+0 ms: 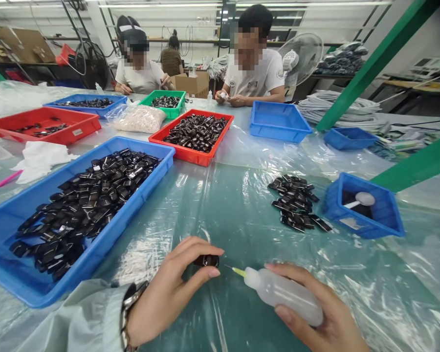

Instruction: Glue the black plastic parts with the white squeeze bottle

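Observation:
Between thumb and fingers, my left hand (176, 283) pinches a small glossy black plastic part (209, 260), its end turned to the right. A white squeeze bottle (289, 293) lies in the grip of my right hand (315, 313). Its yellow-based needle tip (238, 272) points left at the black part, with a small gap between them. Left of my hands, a long blue tray (132, 205) holds many similar black parts (91, 200). A loose pile of black parts (297, 203) lies on the table ahead of my right hand.
Beyond are a red tray (190, 155) of black parts, a blue tray (278, 129) and a small blue bin (370, 227) with a white-headed object inside. Green posts (418, 168) slant along the right. Two people (254, 73) sit across the table; another is behind.

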{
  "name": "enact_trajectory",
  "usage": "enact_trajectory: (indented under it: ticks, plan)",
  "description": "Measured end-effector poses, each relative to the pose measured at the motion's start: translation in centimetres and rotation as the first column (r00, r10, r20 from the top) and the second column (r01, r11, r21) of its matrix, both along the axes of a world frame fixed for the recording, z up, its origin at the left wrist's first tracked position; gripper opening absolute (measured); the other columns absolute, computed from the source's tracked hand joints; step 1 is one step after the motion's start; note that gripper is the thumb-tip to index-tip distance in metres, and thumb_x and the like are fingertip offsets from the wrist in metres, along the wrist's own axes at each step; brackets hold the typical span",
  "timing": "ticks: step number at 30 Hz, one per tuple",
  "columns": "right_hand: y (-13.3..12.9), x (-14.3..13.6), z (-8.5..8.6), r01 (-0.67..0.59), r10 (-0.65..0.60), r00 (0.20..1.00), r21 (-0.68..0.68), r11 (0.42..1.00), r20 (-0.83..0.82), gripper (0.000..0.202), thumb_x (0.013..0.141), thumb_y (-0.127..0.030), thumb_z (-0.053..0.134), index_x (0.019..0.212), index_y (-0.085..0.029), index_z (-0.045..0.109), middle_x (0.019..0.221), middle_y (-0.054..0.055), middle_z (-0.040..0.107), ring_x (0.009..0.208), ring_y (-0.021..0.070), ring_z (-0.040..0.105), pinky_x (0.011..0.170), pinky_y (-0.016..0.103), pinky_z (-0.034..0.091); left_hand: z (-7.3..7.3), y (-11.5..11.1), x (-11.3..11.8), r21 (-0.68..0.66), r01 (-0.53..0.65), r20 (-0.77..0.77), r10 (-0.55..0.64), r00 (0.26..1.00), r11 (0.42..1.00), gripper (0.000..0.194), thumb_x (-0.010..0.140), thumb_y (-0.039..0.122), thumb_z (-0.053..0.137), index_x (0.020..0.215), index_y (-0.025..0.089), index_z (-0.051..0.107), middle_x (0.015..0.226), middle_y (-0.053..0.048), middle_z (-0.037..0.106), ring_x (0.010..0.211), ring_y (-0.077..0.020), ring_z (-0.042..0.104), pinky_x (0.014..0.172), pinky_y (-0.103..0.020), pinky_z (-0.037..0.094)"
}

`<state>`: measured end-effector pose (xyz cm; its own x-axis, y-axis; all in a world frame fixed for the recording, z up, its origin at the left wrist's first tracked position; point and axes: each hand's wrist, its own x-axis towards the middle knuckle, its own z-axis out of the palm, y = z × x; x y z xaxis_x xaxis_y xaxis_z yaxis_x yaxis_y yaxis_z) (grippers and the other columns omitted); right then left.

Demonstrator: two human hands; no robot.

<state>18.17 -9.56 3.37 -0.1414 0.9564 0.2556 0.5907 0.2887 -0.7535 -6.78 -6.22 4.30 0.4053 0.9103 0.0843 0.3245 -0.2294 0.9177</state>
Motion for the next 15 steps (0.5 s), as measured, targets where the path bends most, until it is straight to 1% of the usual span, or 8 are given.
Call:
enact_trajectory:
  ticks: [3, 5, 6, 8, 10, 13, 15]
  plan:
    - [-0.53, -0.30, -0.35, 0.090, -0.090, 0.996, -0.027, 0.996, 0.007, 0.024, 0.077, -0.044, 0.065, 0.100, -0.038, 0.067, 0.097, -0.001, 0.072, 0.087, 0.0214, 0.069, 0.069, 0.026, 0.056, 0.12, -0.23, 0.00, 0.049, 0.035, -0.018, -0.034, 0.999, 0.998, 0.020, 0.095, 0.028, 0.052, 0.113, 0.034, 0.056, 0.105, 0.003, 0.057, 0.099, -0.0137, 0.052, 0.083, -0.023, 0.039]
    - [-0.77, -0.35, -0.54, 0.111, -0.109, 0.993, -0.043, 0.993, 0.043, 0.026, 0.075, -0.049, 0.065, 0.100, -0.040, 0.068, 0.099, -0.001, 0.072, 0.091, 0.0233, 0.068, 0.073, 0.030, 0.056, 0.15, -0.29, -0.03, 0.070, 0.053, -0.027, -0.051, 0.998, 0.996, 0.021, 0.095, 0.027, 0.052, 0.114, 0.034, 0.055, 0.105, 0.003, 0.058, 0.099, -0.0134, 0.052, 0.084, -0.023, 0.039]
    - [-0.82, -0.33, -0.57, 0.116, -0.113, 0.992, -0.053, 0.992, 0.061, 0.027, 0.075, -0.050, 0.065, 0.100, -0.040, 0.068, 0.100, -0.001, 0.072, 0.091, 0.0238, 0.068, 0.072, 0.031, 0.056, 0.15, -0.31, -0.04, 0.082, 0.061, -0.031, -0.058, 0.998, 0.995, 0.022, 0.095, 0.026, 0.052, 0.115, 0.034, 0.054, 0.105, 0.003, 0.058, 0.099, -0.0134, 0.052, 0.084, -0.023, 0.039]
    - [-0.77, -0.24, -0.50, 0.108, -0.104, 0.992, -0.061, 0.992, 0.076, 0.029, 0.074, -0.051, 0.066, 0.100, -0.039, 0.069, 0.101, 0.000, 0.072, 0.088, 0.0244, 0.069, 0.064, 0.029, 0.056, 0.17, -0.34, -0.07, 0.110, 0.069, -0.042, -0.065, 0.997, 0.992, 0.022, 0.094, 0.025, 0.053, 0.115, 0.031, 0.054, 0.105, 0.002, 0.058, 0.098, -0.0136, 0.052, 0.084, -0.023, 0.040]
    - [-0.59, -0.13, -0.35, 0.077, -0.074, 0.996, -0.046, 0.996, 0.057, 0.028, 0.074, -0.048, 0.067, 0.100, -0.037, 0.069, 0.098, 0.002, 0.072, 0.084, 0.0236, 0.070, 0.060, 0.027, 0.056, 0.21, -0.39, -0.08, 0.139, 0.079, -0.057, -0.071, 0.996, 0.987, 0.022, 0.094, 0.024, 0.053, 0.115, 0.028, 0.055, 0.104, 0.000, 0.058, 0.097, -0.0143, 0.052, 0.083, -0.024, 0.041]
    - [-0.38, -0.04, -0.21, 0.040, -0.040, 0.999, -0.009, 0.999, 0.015, 0.026, 0.074, -0.042, 0.069, 0.099, -0.036, 0.070, 0.094, 0.001, 0.073, 0.082, 0.0221, 0.070, 0.067, 0.029, 0.056, 0.30, -0.54, -0.06, 0.179, 0.108, -0.080, -0.095, 0.992, 0.978, 0.022, 0.094, 0.023, 0.053, 0.115, 0.025, 0.056, 0.102, -0.002, 0.059, 0.094, -0.0159, 0.053, 0.080, -0.026, 0.043]
    - [-0.44, -0.04, -0.20, 0.036, -0.036, 0.999, -0.012, 0.999, 0.002, 0.027, 0.073, -0.043, 0.070, 0.099, -0.035, 0.070, 0.095, 0.001, 0.073, 0.086, 0.0234, 0.069, 0.072, 0.031, 0.056, 0.34, -0.66, -0.05, 0.194, 0.131, -0.098, -0.114, 0.989, 0.972, 0.022, 0.094, 0.023, 0.053, 0.116, 0.023, 0.056, 0.102, -0.003, 0.059, 0.092, -0.0168, 0.054, 0.079, -0.028, 0.044]
